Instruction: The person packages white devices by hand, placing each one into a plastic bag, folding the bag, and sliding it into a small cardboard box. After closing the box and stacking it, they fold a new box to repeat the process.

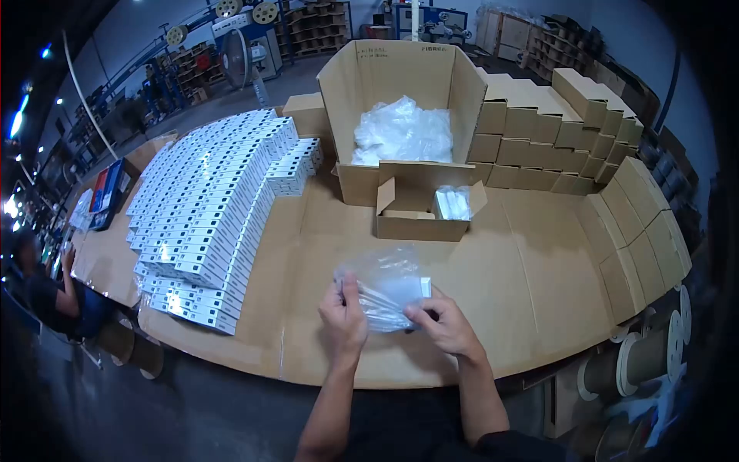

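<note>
A clear plastic bag [385, 289] is stretched between my two hands, above the cardboard-covered table [308, 308]. My left hand [345, 314] is closed on the bag's left side, thumb on top. My right hand [443, 322] grips the bag's right side, thumb and fingers pinched together. A small white box [425, 287] shows at the bag's right edge, just above the right thumb. Beyond my hands stands an open brown carton [422, 229] with bagged white boxes [453, 203] in its right end.
Stacked white boxes [208, 200] fill the left side. A large open carton [404, 73] behind holds clear plastic bags [404, 132]. Closed brown cartons [531, 146] are piled at the back right, more [643, 231] along the right edge. A person [54, 292] sits at far left.
</note>
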The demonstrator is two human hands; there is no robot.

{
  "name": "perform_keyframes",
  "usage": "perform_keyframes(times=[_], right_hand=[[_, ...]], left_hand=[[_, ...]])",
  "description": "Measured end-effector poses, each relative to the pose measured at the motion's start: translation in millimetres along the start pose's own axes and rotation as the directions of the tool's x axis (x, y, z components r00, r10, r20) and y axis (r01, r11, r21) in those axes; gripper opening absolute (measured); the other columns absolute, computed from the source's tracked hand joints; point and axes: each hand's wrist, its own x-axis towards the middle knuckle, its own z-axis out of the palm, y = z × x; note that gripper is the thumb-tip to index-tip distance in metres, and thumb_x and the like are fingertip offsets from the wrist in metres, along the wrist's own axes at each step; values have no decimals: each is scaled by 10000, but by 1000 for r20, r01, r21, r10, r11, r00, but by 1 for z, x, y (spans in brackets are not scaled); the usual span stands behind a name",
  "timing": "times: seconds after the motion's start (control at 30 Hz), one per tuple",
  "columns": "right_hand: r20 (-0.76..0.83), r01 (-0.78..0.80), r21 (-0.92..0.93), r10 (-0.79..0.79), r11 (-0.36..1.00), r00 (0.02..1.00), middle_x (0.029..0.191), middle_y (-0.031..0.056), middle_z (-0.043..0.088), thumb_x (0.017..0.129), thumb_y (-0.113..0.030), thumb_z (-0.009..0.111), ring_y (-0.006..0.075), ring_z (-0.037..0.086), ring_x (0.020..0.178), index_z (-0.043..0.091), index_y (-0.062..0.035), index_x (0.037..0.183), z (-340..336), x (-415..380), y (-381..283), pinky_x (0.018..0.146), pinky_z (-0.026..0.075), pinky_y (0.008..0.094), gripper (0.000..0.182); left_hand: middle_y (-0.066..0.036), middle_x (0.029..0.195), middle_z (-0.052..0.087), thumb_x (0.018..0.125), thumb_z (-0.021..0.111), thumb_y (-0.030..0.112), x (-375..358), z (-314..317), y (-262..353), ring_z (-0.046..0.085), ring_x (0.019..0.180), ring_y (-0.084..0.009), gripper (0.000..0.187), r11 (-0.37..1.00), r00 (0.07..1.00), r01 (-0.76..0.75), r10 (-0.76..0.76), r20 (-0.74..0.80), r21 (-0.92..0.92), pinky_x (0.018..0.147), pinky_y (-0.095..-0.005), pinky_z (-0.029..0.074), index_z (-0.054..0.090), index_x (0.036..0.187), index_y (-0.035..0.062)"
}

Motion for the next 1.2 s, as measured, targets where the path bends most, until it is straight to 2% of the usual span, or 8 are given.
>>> perform_keyframes(times=[0.13, 0.23, 0.33, 0.47, 0.6, 0.8, 0.9, 1.2], right_hand=[[-130, 152, -131, -169, 980, 977, 1168, 128, 595, 959, -205, 753, 222, 597, 1052, 754, 6, 947, 6, -7, -1, 948, 478, 347, 211], [-246, 33, -77, -51, 996, 968, 1125, 124, 599, 956, -190, 752, 226, 595, 1025, 759, -2, 932, 11, -6, 0, 926, 479, 341, 190], [-342, 150, -206, -215, 967, 915, 1038, 118, 600, 947, -149, 746, 224, 594, 917, 752, 7, 909, 20, -6, 7, 805, 486, 350, 161], [-367, 117, -340, -247, 933, 897, 1034, 140, 603, 926, -129, 759, 241, 613, 896, 739, 24, 895, 23, -7, 8, 775, 489, 344, 158], [-358, 112, -450, -294, 886, 886, 1056, 159, 605, 966, -144, 718, 260, 633, 913, 732, 31, 887, 28, -11, 3, 793, 504, 361, 192], [-351, 193, -52, -199, 980, 915, 1112, 149, 593, 1122, -275, 463, 253, 618, 1021, 699, 45, 823, 21, -14, 19, 934, 482, 374, 498], [-343, 85, 77, -54, 993, 938, 1125, 139, 590, 1139, -316, 408, 238, 603, 1057, 681, 45, 798, 19, -18, 35, 979, 458, 365, 566], [-318, 53, 66, -29, 996, 948, 1116, 137, 586, 1140, -339, 395, 225, 604, 1026, 668, 46, 799, 19, -19, 33, 953, 466, 360, 582]], left_hand=[[31, 818, 523, 1111, 502, 313, -22, -6, -12, 476, 770, -63, 310, 999, 992, -31, 35, 122, -35, 671, -239, 401, 566, 999, 32], [-12, 932, 541, 1094, 544, 320, -28, -8, -26, 482, 836, -70, 292, 999, 989, 48, -46, 143, -13, 689, -233, 408, 559, 1052, 31], [-78, 1069, 536, 1042, 646, 253, -23, -6, -39, 514, 902, -129, 264, 996, 1000, -4, 7, 30, -93, 745, -281, 443, 552, 1130, 23], [-140, 1120, 562, 873, 795, 90, -21, -20, -12, 562, 957, -294, 412, 732, 830, -503, 557, 22, 459, 880, -402, 466, 587, 1224, 25], [-109, 1071, 661, 819, 828, 78, -20, -15, 20, 600, 1053, -314, 347, 546, 763, -630, 565, 313, 552, 907, -419, 475, 704, 1142, 59], [-116, 1040, 675, 839, 807, 31, -19, -5, 5, 666, 916, -283, 279, 896, 930, -348, 294, 220, 276, 779, -395, 530, 696, 1094, 46], [-125, 1016, 673, 830, 809, -2, -19, -6, -5, 673, 860, -258, 262, 795, 846, -532, 486, 217, 291, 712, -364, 546, 694, 1064, 29], [-121, 993, 638, 756, 850, -53, -13, -7, -14, 659, 839, -265, 233, 696, 756, -652, 625, 195, 301, 698, -362, 558, 721, 941, 7]])
